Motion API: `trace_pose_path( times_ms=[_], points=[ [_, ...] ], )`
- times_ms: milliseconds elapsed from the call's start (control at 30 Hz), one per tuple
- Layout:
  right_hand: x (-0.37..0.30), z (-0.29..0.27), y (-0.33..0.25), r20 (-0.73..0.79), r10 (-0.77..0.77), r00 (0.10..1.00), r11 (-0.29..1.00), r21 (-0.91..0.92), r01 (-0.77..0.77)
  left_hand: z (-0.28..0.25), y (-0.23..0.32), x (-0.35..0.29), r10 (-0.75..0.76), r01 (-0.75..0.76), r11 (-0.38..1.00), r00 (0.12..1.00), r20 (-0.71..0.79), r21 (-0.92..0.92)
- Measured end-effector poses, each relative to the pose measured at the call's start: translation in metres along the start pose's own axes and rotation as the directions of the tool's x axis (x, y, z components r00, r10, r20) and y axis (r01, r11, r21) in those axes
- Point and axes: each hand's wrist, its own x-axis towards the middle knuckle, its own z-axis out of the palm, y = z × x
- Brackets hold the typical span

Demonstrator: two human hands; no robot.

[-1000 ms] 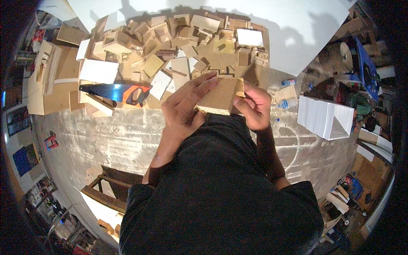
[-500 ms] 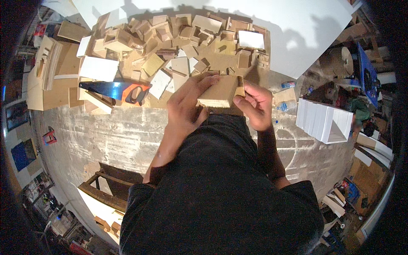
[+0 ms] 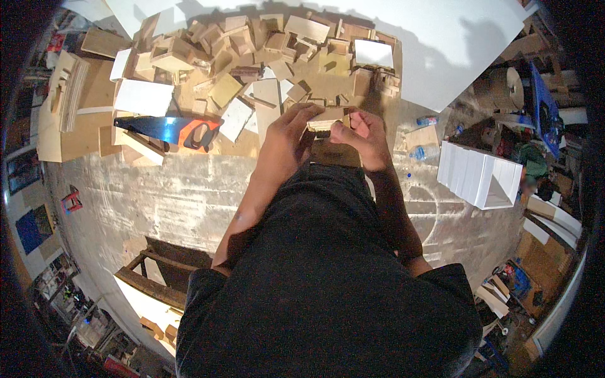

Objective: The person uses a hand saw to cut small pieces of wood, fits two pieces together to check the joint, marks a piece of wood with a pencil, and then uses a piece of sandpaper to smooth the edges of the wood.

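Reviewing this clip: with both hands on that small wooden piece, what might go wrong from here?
1. The wooden piece, pinched between left hand and right hand, may slip and drop into the scrap wood pile.
2. The handsaw lies bare-bladed near the left hand; a careless reach might meet its teeth.

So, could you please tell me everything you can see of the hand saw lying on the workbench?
The hand saw lies flat on the wooden workbench, left of both hands and touched by neither. Its blade looks like blue-tinted metal and tapers to a point toward the left. The handle, at the right end, is orange and black with a grip opening. Pale wooden blocks and a white board lie close around it; whether they touch it cannot be told.
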Motion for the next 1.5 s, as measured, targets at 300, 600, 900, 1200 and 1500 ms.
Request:
trace_pose_path(
  times_ms=[300, 600, 900, 1200, 1500],
  points=[
    [0.002, 0.0, 0.012, -0.001, -0.051, 0.999, 0.999, 0.005, 0.051, -0.003, -0.003, 0.0, -0.213, 0.225, 0.899, 0.974, 0.073, -0.376],
    [0.0, 0.008, 0.008, 0.105, -0.195, 0.975, 0.979, 0.082, 0.187, -0.006, -0.005, 0.0, -0.329, 0.337, 0.643, 0.932, 0.149, -0.688],
    [0.001, 0.006, -0.006, 0.196, -0.161, 0.967, 0.987, 0.031, 0.158, -0.008, -0.004, 0.001, -0.163, 0.131, 0.743, 0.987, 0.011, -0.656],
    [0.007, 0.001, 0.013, 0.139, -0.245, 0.96, 0.97, 0.033, 0.243, 0.0, -0.008, 0.006, -0.192, 0.18, 0.728, 0.98, 0.056, -0.662],
    [0.025, -0.007, 0.043, 0.126, 0.176, 0.976, 0.978, 0.092, -0.188, 0.019, -0.062, -0.009, -0.316, 0.333, 0.761, 0.94, 0.131, -0.556]
  ],
)
